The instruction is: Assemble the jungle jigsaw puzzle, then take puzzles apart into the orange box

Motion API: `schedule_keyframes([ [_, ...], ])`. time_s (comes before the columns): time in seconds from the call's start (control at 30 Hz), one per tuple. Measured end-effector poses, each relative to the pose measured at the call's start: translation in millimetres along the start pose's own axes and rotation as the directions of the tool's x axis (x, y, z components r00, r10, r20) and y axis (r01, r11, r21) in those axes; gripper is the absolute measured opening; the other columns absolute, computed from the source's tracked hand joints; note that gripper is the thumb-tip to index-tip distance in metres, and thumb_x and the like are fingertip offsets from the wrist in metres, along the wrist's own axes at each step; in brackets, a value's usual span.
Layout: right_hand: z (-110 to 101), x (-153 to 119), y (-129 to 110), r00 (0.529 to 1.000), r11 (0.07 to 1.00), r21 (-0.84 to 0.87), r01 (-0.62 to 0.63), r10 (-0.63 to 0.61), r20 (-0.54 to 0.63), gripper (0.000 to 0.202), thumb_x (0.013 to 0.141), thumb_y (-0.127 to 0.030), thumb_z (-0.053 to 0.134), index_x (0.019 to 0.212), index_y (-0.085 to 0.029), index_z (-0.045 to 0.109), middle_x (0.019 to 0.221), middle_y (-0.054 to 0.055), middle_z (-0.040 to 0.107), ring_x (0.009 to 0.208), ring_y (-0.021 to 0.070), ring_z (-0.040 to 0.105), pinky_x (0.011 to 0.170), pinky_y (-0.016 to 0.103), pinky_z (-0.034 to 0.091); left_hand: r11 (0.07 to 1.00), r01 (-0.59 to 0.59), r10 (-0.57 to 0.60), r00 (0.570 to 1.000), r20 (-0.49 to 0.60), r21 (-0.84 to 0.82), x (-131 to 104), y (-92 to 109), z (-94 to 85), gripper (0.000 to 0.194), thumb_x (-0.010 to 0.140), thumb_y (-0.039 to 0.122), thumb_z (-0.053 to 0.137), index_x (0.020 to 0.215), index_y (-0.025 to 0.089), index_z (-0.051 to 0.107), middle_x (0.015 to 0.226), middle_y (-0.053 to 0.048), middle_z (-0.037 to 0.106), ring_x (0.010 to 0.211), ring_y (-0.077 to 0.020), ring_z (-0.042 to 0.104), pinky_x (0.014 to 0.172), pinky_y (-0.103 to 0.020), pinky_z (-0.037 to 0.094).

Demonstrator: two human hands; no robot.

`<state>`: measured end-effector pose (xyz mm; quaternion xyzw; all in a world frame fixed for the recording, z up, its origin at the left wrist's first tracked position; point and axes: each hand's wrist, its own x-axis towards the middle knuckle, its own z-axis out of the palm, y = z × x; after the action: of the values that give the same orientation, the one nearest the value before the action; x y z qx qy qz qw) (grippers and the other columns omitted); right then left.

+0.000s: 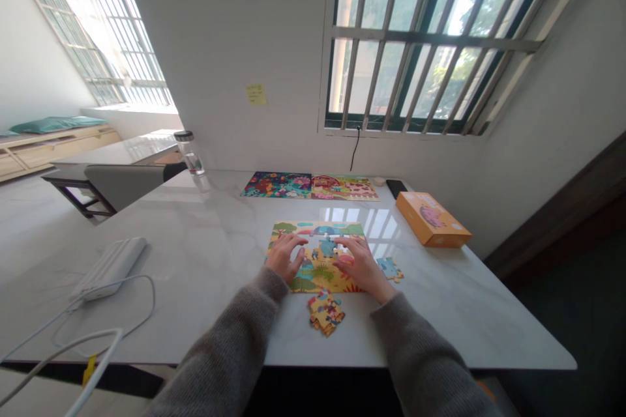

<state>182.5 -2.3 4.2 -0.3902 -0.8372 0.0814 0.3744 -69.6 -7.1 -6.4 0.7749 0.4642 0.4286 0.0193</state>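
Perhaps the left hand (pixel 285 255) and right hand (pixel 362 266), spread below frame centre, could brush the blue jigsaw piece (pixel 327 247) askew.

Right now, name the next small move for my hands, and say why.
I'd probably have the right hand nudge the blue piece toward a snug fit: its fingers are right at that piece, and white tabletop shows in gaps around it within the puzzle.
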Motion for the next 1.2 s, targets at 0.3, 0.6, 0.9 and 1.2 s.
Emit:
schedule_keyframes([
  [0.3,4.9,8.1,7.4,0.991,0.996,-0.077,0.052,-0.042,0.126,0.035,0.080,-0.023,0.077,0.113,-0.026,0.066,0.127,0.005,0.067,0.112,0.0263,0.060,0.099,0.045,0.047,0.987,0.095,-0.118,0.977,0.177,0.132,-3.9,-3.9,3.7,0.020,0.090,0.021,0.052,0.095,0.020,0.072,0.096,-0.006,0.071,0.097,-0.0237,0.063,0.096,-0.041,0.047],
  [0.6,20.2,47.4,12.2,0.979,0.989,-0.139,0.045,-0.016,0.203,0.030,0.083,-0.026,0.074,0.112,-0.025,0.067,0.121,0.006,0.069,0.110,0.0258,0.058,0.098,0.045,0.045,0.980,0.108,-0.136,0.977,0.164,0.164,-5.8,-8.5,6.6,0.025,0.088,0.020,0.053,0.104,0.020,0.072,0.103,-0.007,0.071,0.101,-0.0248,0.064,0.091,-0.041,0.051],
  [0.9,26.8,44.4,19.9,0.978,0.988,-0.154,0.029,0.004,0.207,0.025,0.085,-0.028,0.073,0.109,-0.026,0.069,0.119,0.005,0.071,0.107,0.0258,0.059,0.097,0.044,0.043,0.972,0.118,-0.166,0.958,0.235,0.205,-7.9,-8.8,7.5,0.025,0.089,0.021,0.054,0.107,0.021,0.072,0.108,-0.007,0.072,0.104,-0.0263,0.063,0.095,-0.044,0.049],
  [1.2,2.2,32.6,47.1,0.985,0.983,-0.169,-0.065,0.091,0.146,0.027,0.084,-0.025,0.071,0.111,-0.026,0.068,0.123,0.006,0.070,0.108,0.0269,0.061,0.095,0.047,0.045,0.981,0.088,-0.133,0.952,0.277,0.170,-9.0,-8.9,6.9,0.024,0.088,0.023,0.056,0.105,0.021,0.071,0.110,-0.008,0.071,0.105,-0.0275,0.062,0.096,-0.046,0.049],
])
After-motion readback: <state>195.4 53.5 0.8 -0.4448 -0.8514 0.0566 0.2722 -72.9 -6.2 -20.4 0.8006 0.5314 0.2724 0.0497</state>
